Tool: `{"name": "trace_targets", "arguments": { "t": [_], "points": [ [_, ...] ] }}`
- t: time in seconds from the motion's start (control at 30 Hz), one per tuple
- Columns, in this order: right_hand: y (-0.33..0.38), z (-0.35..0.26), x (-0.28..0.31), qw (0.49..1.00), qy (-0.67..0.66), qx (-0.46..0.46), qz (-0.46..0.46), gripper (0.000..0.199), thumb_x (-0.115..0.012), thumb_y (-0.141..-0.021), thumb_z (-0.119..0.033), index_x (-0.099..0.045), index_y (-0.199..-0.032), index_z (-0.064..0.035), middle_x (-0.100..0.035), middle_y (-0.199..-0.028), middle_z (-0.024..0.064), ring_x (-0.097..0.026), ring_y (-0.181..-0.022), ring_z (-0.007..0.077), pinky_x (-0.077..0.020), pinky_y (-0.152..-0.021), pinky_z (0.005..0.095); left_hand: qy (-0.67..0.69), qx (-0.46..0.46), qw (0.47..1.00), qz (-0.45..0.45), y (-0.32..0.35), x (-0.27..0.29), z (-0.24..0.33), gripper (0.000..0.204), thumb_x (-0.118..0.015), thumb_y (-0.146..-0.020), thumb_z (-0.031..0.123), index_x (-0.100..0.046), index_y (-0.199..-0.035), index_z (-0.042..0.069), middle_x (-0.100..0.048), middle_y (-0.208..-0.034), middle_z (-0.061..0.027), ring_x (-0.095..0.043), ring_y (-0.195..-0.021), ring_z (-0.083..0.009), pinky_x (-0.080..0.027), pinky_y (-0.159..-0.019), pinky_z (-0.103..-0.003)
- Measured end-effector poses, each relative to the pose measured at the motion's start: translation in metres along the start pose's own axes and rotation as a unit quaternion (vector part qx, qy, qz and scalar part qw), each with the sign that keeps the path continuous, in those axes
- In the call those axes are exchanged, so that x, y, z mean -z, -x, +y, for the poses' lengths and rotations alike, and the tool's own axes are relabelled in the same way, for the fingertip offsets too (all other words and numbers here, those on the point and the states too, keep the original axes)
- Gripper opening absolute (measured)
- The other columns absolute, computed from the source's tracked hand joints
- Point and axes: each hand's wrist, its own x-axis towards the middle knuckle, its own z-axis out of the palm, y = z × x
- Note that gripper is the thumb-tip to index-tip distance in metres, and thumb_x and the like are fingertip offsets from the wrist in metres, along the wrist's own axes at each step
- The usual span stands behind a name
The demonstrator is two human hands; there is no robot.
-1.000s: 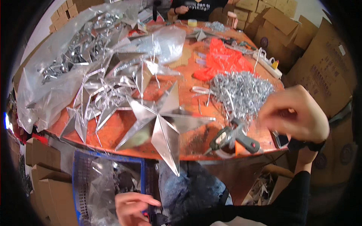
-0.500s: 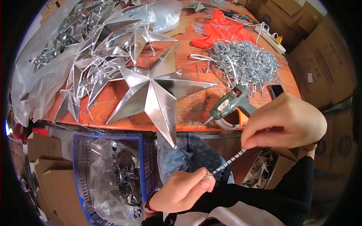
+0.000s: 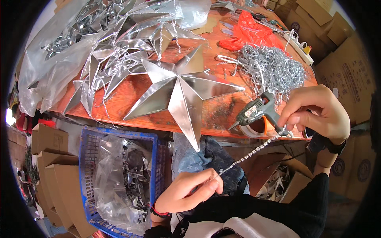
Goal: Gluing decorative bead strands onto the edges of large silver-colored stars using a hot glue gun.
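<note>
A thin silver tinsel strand point(image 3: 250, 154) runs on a slant between my two hands, over the gap before the table edge. My left hand point(image 3: 192, 190) is closed on its lower end, above my lap. My right hand point(image 3: 317, 113) pinches near the upper end, by the handle of a grey-green glue gun point(image 3: 256, 113); its fingertips partly cover that end. The glue gun lies at the table's front edge, over a roll of tape point(image 3: 250, 131). A large silver metallic star point(image 3: 178, 85) lies left of it, one point jutting past the edge.
Loose silver tinsel point(image 3: 274, 69) is heaped behind the glue gun, near a red plastic bag point(image 3: 254, 31) and a power strip point(image 3: 299, 49). More silver stars point(image 3: 115, 59) lie at the left. A blue basket point(image 3: 154, 162) stands below; a cardboard box point(image 3: 299, 178) sits at lower right.
My right hand has moved up and right, away from my left hand, and the strand between them shows longer. The view has shifted, so the table appears farther right.
</note>
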Motion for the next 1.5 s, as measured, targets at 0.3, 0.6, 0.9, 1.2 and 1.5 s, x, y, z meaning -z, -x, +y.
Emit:
{"name": "trace_targets", "arguments": {
  "t": [0.3, 0.6, 0.9, 1.2, 1.5],
  "points": [
    [0.008, 0.0, -0.017, 0.972, 0.097, 0.214, 0.015, 0.017, -0.06, -0.084, -0.017, -0.069, -0.082, -0.0026, -0.065, -0.065, 0.0055, -0.056, -0.051, 0.0102, -0.0391, -0.045, 0.021, -0.059, 0.002, 0.992, 0.113, -0.014, -0.024, -0.005, 0.034, -0.059, -0.087, 0.009, -0.046, -0.117, 0.003, -0.058, -0.073, -0.0053, -0.042, -0.047, -0.005, -0.034, -0.045, -0.021],
    [0.019, -0.005, -0.017, 0.986, 0.077, 0.113, 0.096, 0.019, -0.058, -0.08, -0.017, -0.067, -0.073, -0.0004, -0.06, -0.06, 0.0073, -0.052, -0.045, 0.0094, -0.0353, -0.043, 0.0215, -0.03, -0.081, 0.993, 0.076, -0.003, -0.025, -0.008, 0.012, -0.046, -0.089, 0.003, -0.055, -0.09, -0.005, -0.062, -0.074, -0.0094, -0.05, -0.046, -0.0094, -0.039, -0.045, -0.023],
    [0.014, 0.012, -0.022, 0.938, 0.047, 0.214, 0.269, 0.027, -0.055, -0.084, -0.023, -0.055, -0.067, -0.0026, -0.048, -0.054, 0.0017, -0.037, -0.042, 0.0062, -0.0263, -0.043, 0.0203, -0.102, 0.021, 0.985, 0.137, 0.033, -0.001, -0.046, 0.006, -0.057, -0.084, 0.004, -0.061, -0.087, 0.001, -0.06, -0.075, -0.0025, -0.039, -0.051, -0.0025, -0.031, -0.047, -0.019],
    [0.015, 0.044, -0.017, 0.902, -0.047, 0.428, 0.038, 0.009, -0.063, -0.081, -0.006, -0.069, -0.075, -0.004, -0.059, -0.069, 0.0036, -0.052, -0.053, 0.0095, -0.0429, -0.045, 0.0187, -0.252, 0.243, 0.773, 0.529, 0.119, 0.057, -0.115, 0.035, -0.052, -0.091, 0.022, -0.048, -0.066, -0.002, -0.041, -0.051, -0.0028, -0.036, -0.051, -0.0064, -0.031, -0.046, -0.026],
    [0.02, 0.007, -0.019, 0.909, 0.042, 0.397, -0.124, 0.022, -0.052, -0.085, -0.006, -0.066, -0.099, 0.0056, -0.06, -0.09, 0.0071, -0.06, -0.068, 0.0195, -0.0475, -0.063, 0.0277, -0.344, 0.088, 0.825, 0.44, 0.068, 0.04, -0.042, 0.06, -0.064, -0.076, 0.002, -0.039, -0.131, 0.005, -0.055, -0.103, -0.0088, -0.055, -0.078, -0.0161, -0.045, -0.069, -0.027]
  ]
}}
